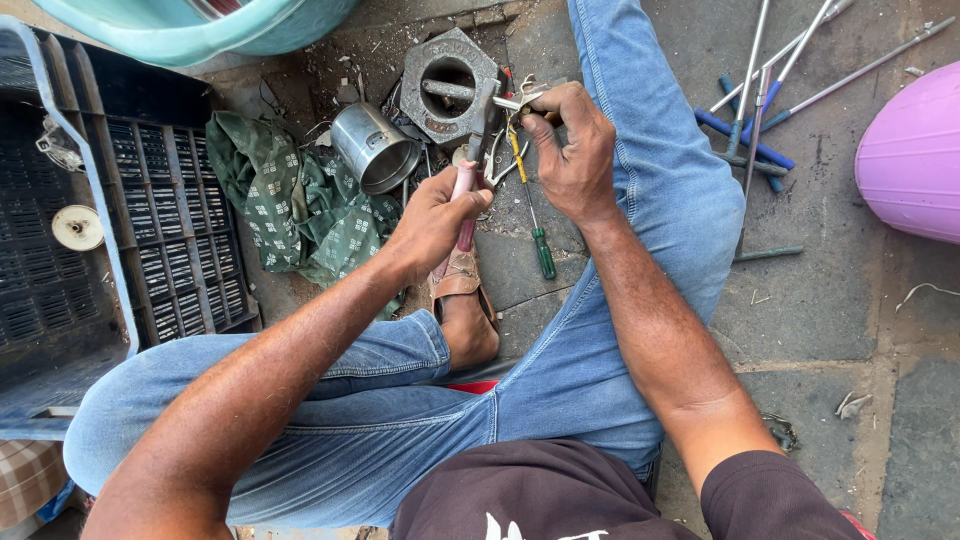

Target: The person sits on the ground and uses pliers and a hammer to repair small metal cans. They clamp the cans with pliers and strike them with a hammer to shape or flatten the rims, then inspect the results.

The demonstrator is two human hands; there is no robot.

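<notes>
Two hands busy: left hand shut on pink-handled pliers, right hand pinching small metal piece, just beside hexagonal metal block. Mid-squeeze, likely; next, firm steady grip.

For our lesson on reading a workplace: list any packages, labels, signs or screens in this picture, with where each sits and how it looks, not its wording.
No packages, labels, signs or screens show.
Shirt print: bottom edge, white marks on dark cloth, cut off.
Nearest containers: metal cup, silver, lying on its side above the left hand; black crate, far left, ribbed.
</notes>
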